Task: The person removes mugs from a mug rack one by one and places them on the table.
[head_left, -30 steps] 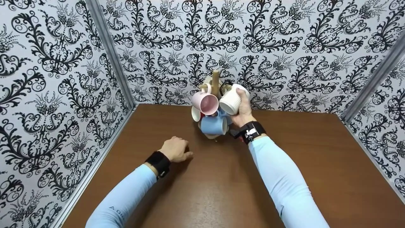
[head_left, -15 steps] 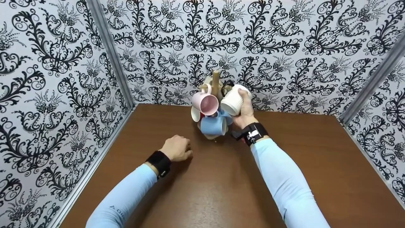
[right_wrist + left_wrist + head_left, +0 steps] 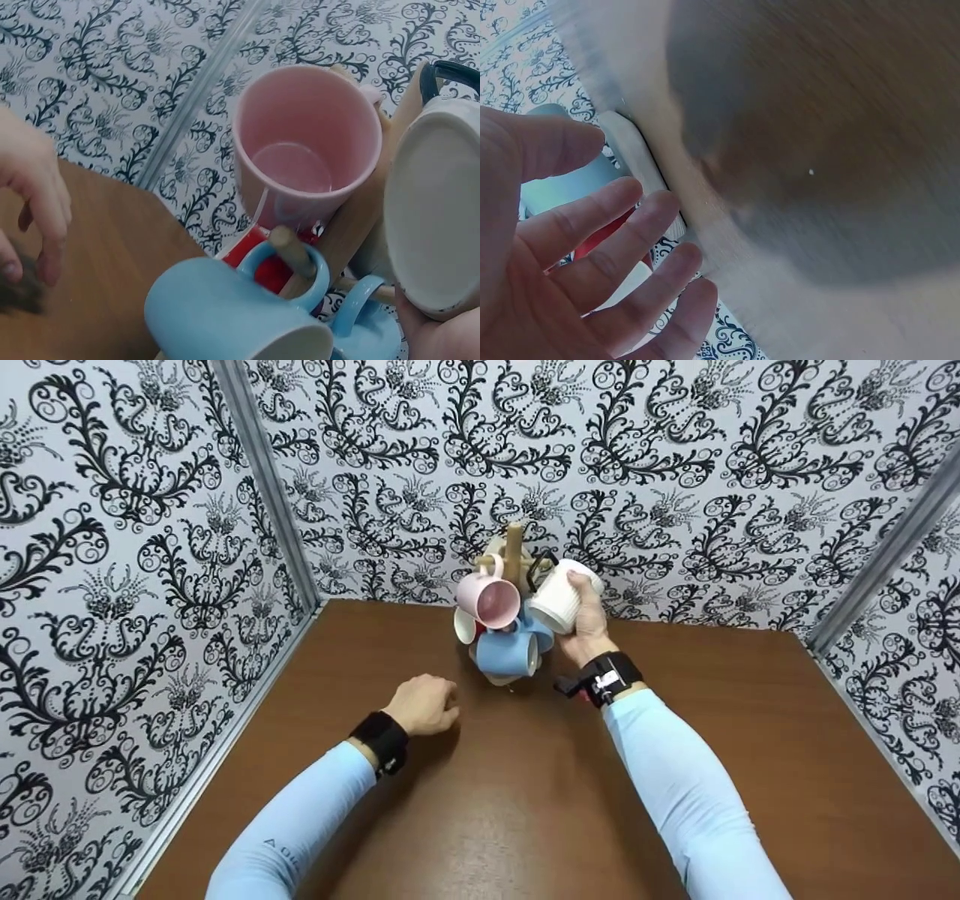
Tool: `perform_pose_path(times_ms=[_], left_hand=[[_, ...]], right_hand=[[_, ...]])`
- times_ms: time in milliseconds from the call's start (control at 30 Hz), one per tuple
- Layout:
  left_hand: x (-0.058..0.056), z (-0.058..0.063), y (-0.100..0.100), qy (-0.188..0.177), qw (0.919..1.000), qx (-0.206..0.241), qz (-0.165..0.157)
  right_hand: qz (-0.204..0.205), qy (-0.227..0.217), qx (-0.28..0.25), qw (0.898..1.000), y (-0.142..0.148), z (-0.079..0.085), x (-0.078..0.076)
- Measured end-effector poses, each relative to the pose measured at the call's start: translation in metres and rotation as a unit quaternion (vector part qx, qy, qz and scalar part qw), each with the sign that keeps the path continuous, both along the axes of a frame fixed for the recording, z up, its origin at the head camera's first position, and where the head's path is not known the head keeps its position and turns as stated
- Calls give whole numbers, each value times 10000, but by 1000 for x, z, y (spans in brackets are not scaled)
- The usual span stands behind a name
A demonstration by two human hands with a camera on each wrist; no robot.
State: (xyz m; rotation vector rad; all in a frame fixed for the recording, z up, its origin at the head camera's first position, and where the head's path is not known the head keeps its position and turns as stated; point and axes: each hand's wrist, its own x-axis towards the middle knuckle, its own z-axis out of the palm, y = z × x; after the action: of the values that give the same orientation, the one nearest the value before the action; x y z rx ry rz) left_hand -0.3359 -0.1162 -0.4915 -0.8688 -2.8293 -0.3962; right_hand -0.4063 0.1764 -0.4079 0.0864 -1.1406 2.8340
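Brown table point(image 3: 495, 780), white mug point(image 3: 553, 601) in the right grip point(image 3: 591, 624)

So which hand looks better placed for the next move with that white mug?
Probably the right: the right hand grips the white mug by its body, close to the wooden stand. The left hand holds nothing and is farther from that mug.

A hand could pass over the tabletop point(image 3: 510, 795) in front of the mug stand point(image 3: 514, 544) and along its right. Crowding the stand are a pink mug point(image 3: 475, 594) at its left, a blue mug point(image 3: 504, 652) low in front, and the white mug point(image 3: 555, 598) in the right hand point(image 3: 589, 626) at its upper right. Behind it, mugs hide any gap before the patterned wall point(image 3: 645, 457).
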Motion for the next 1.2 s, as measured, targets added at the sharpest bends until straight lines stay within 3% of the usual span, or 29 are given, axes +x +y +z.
perform_pose_path(times_ms=[333, 567, 767, 933, 1200], left_hand=[[-3, 2, 7, -204, 9996, 181, 19], [-5, 3, 14, -280, 9970, 715, -8], [-8, 6, 19, -524, 9904, 1275, 72], [-9, 9, 25, -725, 9837, 1642, 87], [-6, 22, 41, -558, 9801, 1904, -68]], right_hand=[[-651, -210, 573, 9960, 6, -9, 10], [-1045, -30, 861, 9908, 6, -11, 14], [-1094, 184, 1165, 9870, 8, -15, 20], [-1334, 220, 1766, 9750, 11, -21, 26], [-1331, 393, 2494, 9584, 28, -31, 44]])
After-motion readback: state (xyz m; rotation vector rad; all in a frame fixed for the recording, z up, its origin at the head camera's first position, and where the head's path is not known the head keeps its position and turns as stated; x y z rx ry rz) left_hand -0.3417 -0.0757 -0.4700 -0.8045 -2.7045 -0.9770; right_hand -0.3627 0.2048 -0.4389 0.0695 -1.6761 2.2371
